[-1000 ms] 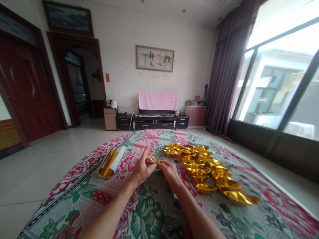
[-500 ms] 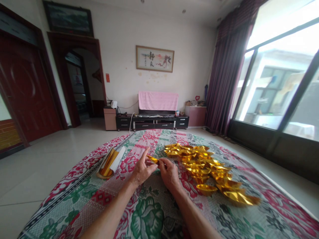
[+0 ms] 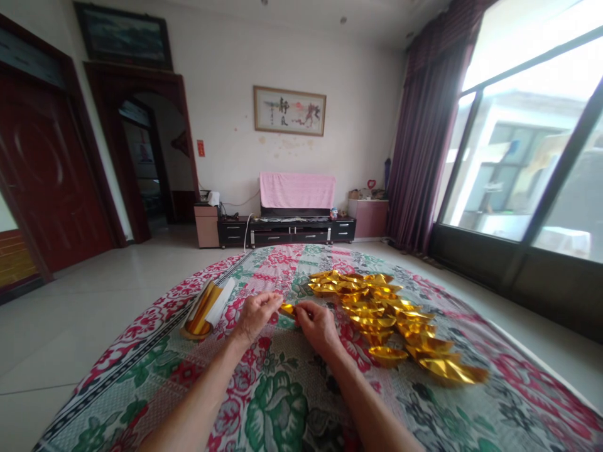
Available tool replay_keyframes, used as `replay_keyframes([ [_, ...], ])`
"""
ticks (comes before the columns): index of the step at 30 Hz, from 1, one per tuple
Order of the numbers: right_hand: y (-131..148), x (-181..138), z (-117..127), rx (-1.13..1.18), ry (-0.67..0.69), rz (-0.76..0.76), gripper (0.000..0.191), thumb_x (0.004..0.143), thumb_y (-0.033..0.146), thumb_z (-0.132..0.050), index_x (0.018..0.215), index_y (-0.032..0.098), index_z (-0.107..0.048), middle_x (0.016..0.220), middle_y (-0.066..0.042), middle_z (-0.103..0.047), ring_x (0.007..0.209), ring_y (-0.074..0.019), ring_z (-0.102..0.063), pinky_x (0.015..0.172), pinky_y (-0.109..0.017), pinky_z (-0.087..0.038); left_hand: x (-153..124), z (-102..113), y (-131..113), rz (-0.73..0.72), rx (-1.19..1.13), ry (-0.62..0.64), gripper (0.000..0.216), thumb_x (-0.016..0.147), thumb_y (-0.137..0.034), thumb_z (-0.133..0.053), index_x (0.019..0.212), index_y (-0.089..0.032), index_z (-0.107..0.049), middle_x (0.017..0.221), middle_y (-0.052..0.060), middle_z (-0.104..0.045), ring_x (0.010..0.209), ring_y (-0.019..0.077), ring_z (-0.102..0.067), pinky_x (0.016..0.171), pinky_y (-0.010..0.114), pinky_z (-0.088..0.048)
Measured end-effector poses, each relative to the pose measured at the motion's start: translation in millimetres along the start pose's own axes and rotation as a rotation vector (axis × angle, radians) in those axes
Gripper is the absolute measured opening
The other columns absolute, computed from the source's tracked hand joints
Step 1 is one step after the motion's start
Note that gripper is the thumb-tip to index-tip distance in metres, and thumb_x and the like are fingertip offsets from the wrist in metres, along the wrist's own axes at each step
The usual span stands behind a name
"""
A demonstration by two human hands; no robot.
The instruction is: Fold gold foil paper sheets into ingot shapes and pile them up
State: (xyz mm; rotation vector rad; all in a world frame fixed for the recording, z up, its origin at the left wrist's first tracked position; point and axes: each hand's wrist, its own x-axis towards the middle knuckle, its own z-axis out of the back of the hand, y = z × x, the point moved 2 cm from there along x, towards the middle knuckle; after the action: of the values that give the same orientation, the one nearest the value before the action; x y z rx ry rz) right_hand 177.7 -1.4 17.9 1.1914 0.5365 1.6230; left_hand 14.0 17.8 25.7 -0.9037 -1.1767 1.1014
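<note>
A small folded piece of gold foil paper point(image 3: 287, 309) is stretched between my two hands above the table. My left hand point(image 3: 257, 316) pinches its left end, fingers closed. On its right end, my right hand point(image 3: 318, 323) grips with thumb and curled fingers, which hide part of the paper. To the right lie several gold paper ingots point(image 3: 389, 356), boat-shaped and shiny, in a long cluster running from the far middle toward the near right. Left of my hands sits a curled stack of gold paper sheets point(image 3: 203, 314) with a white side showing.
A flowered tablecloth point(image 3: 277, 408) covers the round table under everything. Beyond the table stand a low black TV cabinet point(image 3: 273, 236) and a screen draped with a pink cloth point(image 3: 298, 190). A purple curtain point(image 3: 419, 150) and large window are at the right.
My left hand's fingers, stretched and spread before, have closed into a pinch on the paper's left end. My right hand keeps its grip. The view has shifted slightly.
</note>
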Motion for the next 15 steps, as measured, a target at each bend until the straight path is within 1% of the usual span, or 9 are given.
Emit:
replay_keyframes([
  [2, -0.3, -0.4, 0.8, -0.011, 0.000, 0.034, 0.026, 0.079, 0.032, -0.047, 0.074, 0.018, -0.068, 0.057, 0.000, -0.064, 0.053, -0.0123, -0.056, 0.052, -0.020, -0.038, 0.2, 0.0, 3.0, -0.001, 0.006, 0.048, 0.034, 0.068, -0.042, -0.061, 0.083, -0.012, -0.068, 0.061, 0.002, -0.063, 0.056, 0.0126, -0.056, 0.052, 0.021, -0.040],
  [4, -0.5, -0.5, 2.0, -0.004, -0.020, 0.051, 0.024, 0.079, 0.033, -0.049, 0.076, 0.018, -0.068, 0.061, 0.000, -0.065, 0.056, -0.0127, -0.057, 0.054, -0.020, -0.040, 0.3, -0.1, 5.7, 0.022, -0.011, 0.096, 0.032, 0.067, -0.038, -0.062, 0.083, -0.012, -0.068, 0.062, 0.002, -0.064, 0.056, 0.0122, -0.056, 0.053, 0.021, -0.040],
  [8, 0.6, -0.5, 4.6, 0.029, -0.064, 0.069, 0.022, 0.078, 0.033, -0.052, 0.082, 0.018, -0.066, 0.070, -0.001, -0.068, 0.063, -0.0140, -0.061, 0.062, -0.021, -0.044, 0.5, -0.9, 9.7, 0.058, 0.005, 0.149, 0.035, 0.067, -0.032, -0.061, 0.094, -0.011, -0.068, 0.069, 0.003, -0.068, 0.061, 0.0129, -0.057, 0.058, 0.022, -0.043],
  [11, 2.2, -1.0, 5.4, 0.052, -0.070, 0.085, 0.021, 0.077, 0.032, -0.052, 0.083, 0.017, -0.065, 0.075, -0.002, -0.068, 0.067, -0.0148, -0.062, 0.066, -0.023, -0.046, 0.7, -3.3, 11.9, 0.062, 0.049, 0.190, 0.039, 0.068, -0.029, -0.057, 0.102, -0.012, -0.066, 0.074, 0.005, -0.070, 0.066, 0.0149, -0.060, 0.061, 0.024, -0.044],
  [13, 2.3, -1.1, 5.3, 0.063, -0.072, 0.097, 0.021, 0.077, 0.031, -0.052, 0.085, 0.017, -0.065, 0.077, -0.003, -0.069, 0.069, -0.0149, -0.062, 0.068, -0.023, -0.047, 0.7, -4.9, 12.9, 0.054, 0.090, 0.191, 0.040, 0.069, -0.028, -0.055, 0.104, -0.012, -0.066, 0.074, 0.005, -0.070, 0.066, 0.0150, -0.060, 0.060, 0.024, -0.045],
  [15, 0.2, -0.8, 4.4, 0.060, -0.078, 0.093, 0.022, 0.077, 0.030, -0.051, 0.087, 0.017, -0.065, 0.078, -0.003, -0.069, 0.069, -0.0154, -0.062, 0.069, -0.024, -0.048, 0.7, -6.0, 13.1, 0.034, 0.146, 0.163, 0.041, 0.070, -0.028, -0.053, 0.105, -0.011, -0.066, 0.070, 0.003, -0.070, 0.061, 0.0147, -0.060, 0.057, 0.024, -0.045],
])
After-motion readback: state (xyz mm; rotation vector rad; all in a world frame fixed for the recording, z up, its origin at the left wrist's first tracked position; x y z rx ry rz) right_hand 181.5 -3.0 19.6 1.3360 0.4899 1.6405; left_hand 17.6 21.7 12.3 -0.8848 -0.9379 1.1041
